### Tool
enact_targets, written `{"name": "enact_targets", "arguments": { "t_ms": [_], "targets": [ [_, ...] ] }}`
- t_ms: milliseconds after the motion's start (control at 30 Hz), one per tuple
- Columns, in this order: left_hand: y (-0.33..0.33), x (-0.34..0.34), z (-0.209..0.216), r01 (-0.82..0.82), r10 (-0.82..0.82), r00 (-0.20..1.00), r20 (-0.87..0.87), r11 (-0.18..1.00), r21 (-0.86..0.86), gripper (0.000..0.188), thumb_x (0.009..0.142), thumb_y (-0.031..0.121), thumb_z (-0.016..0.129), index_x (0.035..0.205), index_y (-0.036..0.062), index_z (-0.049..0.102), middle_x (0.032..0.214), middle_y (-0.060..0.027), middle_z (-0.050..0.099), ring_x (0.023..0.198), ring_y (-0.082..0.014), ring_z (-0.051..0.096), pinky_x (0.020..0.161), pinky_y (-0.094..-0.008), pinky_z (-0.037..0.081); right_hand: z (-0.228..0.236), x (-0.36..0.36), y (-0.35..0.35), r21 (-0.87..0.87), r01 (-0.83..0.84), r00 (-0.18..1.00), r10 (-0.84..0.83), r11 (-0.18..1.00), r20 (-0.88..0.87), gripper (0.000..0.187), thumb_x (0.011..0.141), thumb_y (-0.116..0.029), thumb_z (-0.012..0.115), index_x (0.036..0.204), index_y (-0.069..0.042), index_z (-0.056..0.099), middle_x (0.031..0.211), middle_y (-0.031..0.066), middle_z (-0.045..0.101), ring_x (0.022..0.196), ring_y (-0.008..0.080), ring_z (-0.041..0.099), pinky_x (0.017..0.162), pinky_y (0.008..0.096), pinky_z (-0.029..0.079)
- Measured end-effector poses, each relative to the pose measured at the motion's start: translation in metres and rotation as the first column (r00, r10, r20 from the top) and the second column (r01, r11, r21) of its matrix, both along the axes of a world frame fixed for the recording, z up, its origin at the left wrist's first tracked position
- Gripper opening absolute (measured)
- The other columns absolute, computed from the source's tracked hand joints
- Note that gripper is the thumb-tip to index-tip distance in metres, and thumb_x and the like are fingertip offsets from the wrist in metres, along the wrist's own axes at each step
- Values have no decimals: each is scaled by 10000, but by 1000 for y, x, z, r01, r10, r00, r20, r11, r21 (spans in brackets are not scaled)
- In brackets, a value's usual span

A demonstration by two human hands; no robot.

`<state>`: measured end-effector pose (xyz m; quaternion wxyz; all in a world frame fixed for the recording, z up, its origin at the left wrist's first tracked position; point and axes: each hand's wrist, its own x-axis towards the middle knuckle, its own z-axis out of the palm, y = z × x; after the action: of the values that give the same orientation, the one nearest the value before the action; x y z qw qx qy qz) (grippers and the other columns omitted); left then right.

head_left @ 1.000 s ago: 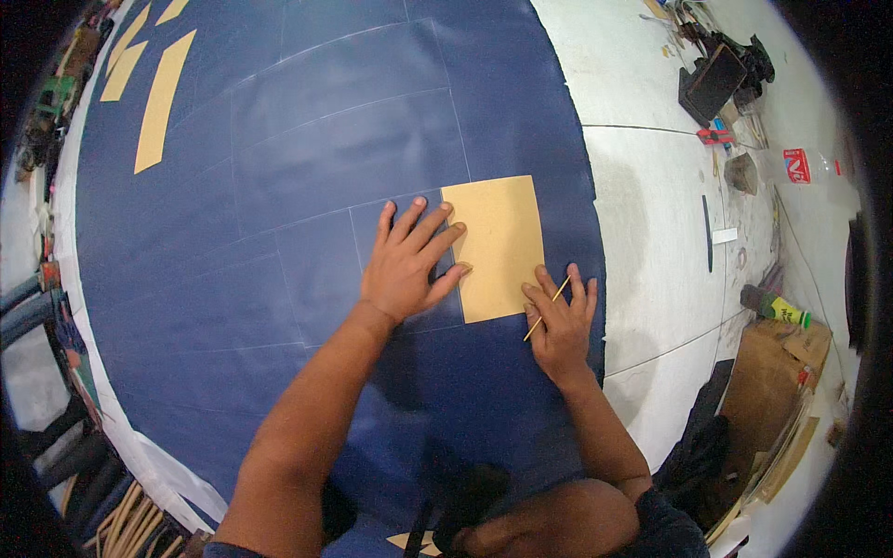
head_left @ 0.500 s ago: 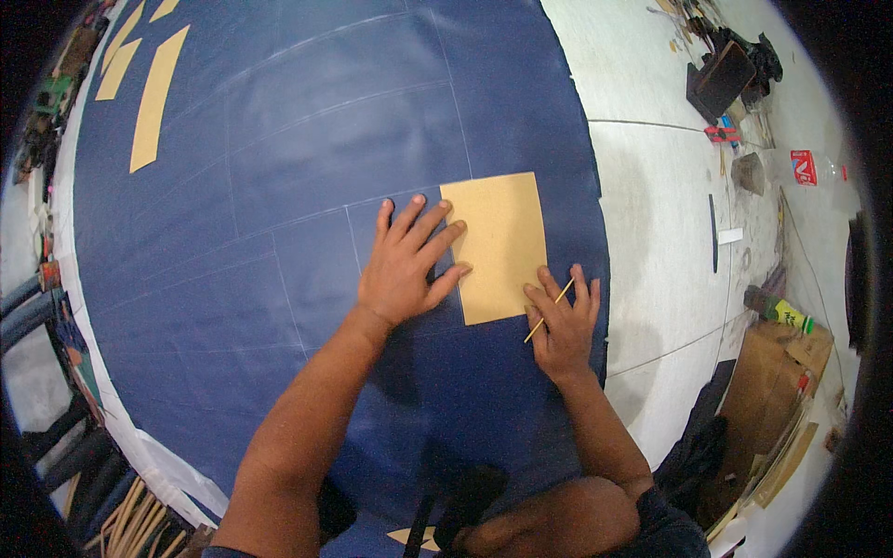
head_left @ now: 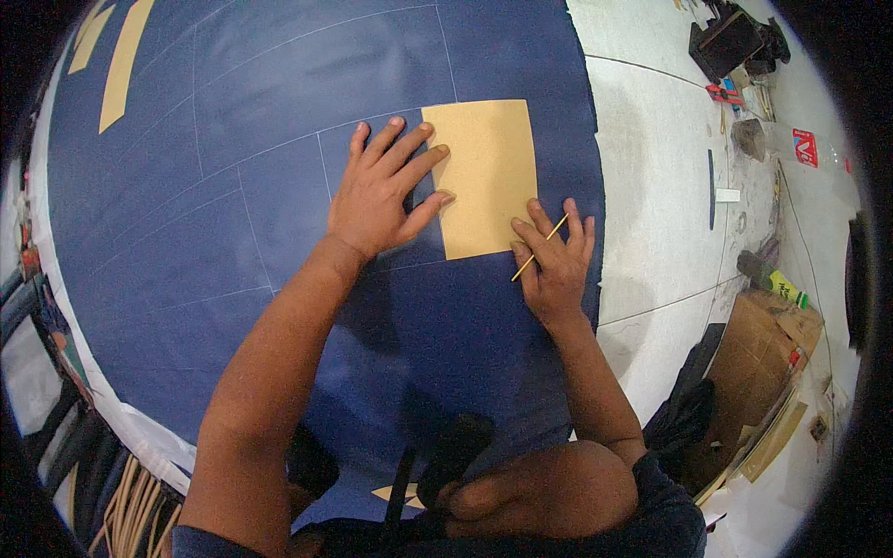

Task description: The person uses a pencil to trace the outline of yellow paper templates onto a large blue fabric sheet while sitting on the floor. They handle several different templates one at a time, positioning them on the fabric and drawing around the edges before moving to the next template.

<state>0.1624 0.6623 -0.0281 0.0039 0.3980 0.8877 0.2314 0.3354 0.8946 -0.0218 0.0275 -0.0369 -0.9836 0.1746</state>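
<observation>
A tan rectangular card (head_left: 486, 177) lies flat on a wide dark blue sheet of material (head_left: 251, 363) marked with thin pale lines. My left hand (head_left: 381, 191) rests with spread fingers, its tips on the card's left edge and the sheet beside it. At the card's lower right corner, my right hand (head_left: 553, 270) touches the edge with its fingertips. A thin yellowish stick (head_left: 523, 267), pencil-like, is tucked between the fingers of that hand and slants up to the right.
Long tan strips (head_left: 124, 70) lie at the sheet's far left. Rightward, the pale floor (head_left: 642, 270) holds a plastic bottle (head_left: 791, 144), a cardboard box (head_left: 758, 363) and a black object (head_left: 726, 45). Thin canes (head_left: 130, 507) and dark rolls stand at the lower left.
The view has shifted, so the card, hands and sheet sit higher in the picture. Both hands keep their places on the card, with the stick still in the right one.
</observation>
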Motion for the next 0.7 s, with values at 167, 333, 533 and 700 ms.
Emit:
{"name": "enact_targets", "arguments": {
  "t_ms": [167,333,533,700],
  "targets": [
    [0,-1,0,5,-5,1000,0,1000,-10,556,892,471,727,1353,172,640,1503,-102,540,1414,-388,446,1184,-636,248,1,-1,0,15,4,1000,-4,1000,9,297,967,-269,665,1252,-199,708,1491,13,574,1477,416,342,1208,655,165],
    [0,-1,0,7,-7,1000,-3,1000,-3,551,886,462,730,1341,164,642,1487,-106,548,1408,-387,447,1177,-639,256,4,-2,-1,33,5,999,-6,999,40,295,974,-276,653,1252,-194,708,1487,13,578,1463,421,355,1202,666,174],
    [1,1,1,5,-5,1000,-13,1000,-4,529,894,460,712,1324,159,644,1485,-95,537,1407,-373,437,1179,-641,253,0,1,0,-11,9,1000,-9,1000,-1,290,983,-272,643,1251,-182,708,1489,16,576,1470,421,347,1199,672,172],
    [3,2,10,12,-11,1000,5,997,-74,545,889,443,721,1347,161,627,1498,-97,525,1414,-383,424,1195,-638,222,6,-2,-1,-40,17,1000,-16,999,7,292,989,-279,633,1252,-176,706,1492,21,573,1473,427,340,1199,678,160]
  ]
}}
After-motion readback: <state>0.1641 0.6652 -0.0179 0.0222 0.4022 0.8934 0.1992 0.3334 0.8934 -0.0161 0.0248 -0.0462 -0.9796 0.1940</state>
